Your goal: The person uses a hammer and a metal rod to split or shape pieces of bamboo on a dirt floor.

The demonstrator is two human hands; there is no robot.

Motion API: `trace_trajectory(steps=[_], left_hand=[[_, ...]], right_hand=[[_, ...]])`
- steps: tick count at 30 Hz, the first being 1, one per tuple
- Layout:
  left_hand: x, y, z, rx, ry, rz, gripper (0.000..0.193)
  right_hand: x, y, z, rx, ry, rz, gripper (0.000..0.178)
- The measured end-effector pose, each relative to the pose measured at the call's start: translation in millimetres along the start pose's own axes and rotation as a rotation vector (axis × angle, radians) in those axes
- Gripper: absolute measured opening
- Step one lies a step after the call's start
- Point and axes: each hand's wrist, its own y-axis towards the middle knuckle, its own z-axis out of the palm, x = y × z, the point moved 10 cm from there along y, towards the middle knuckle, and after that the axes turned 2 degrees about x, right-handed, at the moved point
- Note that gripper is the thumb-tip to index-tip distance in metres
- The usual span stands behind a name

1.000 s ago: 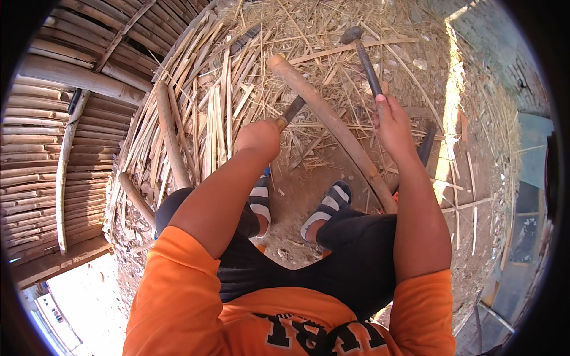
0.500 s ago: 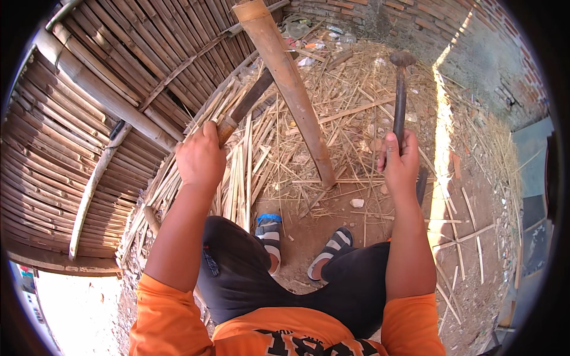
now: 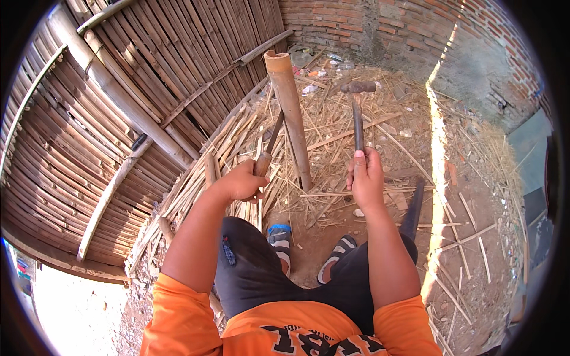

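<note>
A thick bamboo pole (image 3: 290,110) stands nearly upright in front of me, its cut rim at the top and its lower end on the ground. My left hand (image 3: 242,181) is closed round the wooden handle of a long-bladed knife (image 3: 275,135). The dark blade slants up toward the pole's left side, and its far end is hidden behind the pole. To the right of the pole, my right hand (image 3: 366,178) grips the handle of a hammer (image 3: 358,113), held upright with its rusty head on top.
Split bamboo strips (image 3: 228,151) lie heaped at left and scattered over the dirt floor. A slatted bamboo wall (image 3: 77,178) rises on the left, a brick wall (image 3: 404,29) at the back. A dark bar-like object (image 3: 414,207) lies by my right knee.
The bamboo pole has become more upright and shifted left. My left hand has moved right and lower, and the knife blade is now partly behind the pole. The hammer has moved left toward it.
</note>
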Motion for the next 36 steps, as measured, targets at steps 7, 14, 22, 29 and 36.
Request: trace_trajectory(steps=[7, 14, 22, 29, 36], left_hand=[[4, -6, 51, 0.047, -0.493, 0.057, 0.030], [14, -18, 77, 0.077, -0.742, 0.083, 0.027], [5, -17, 95, 0.190, -0.875, 0.117, 0.030], [8, -14, 102, 0.171, -0.821, 0.090, 0.027], [-2, -11, 108, 0.112, -0.793, 0.063, 0.032]], right_hand=[[-20, -4, -13, -0.185, -0.260, -0.113, 0.032], [11, -5, -41, -0.366, -0.307, -0.307, 0.032], [-30, 1, -22, -0.168, 0.148, 0.079, 0.040], [-5, 2, -41, -0.127, 0.083, 0.098, 0.042], [-19, -12, -8, -0.084, -0.061, -0.087, 0.043]])
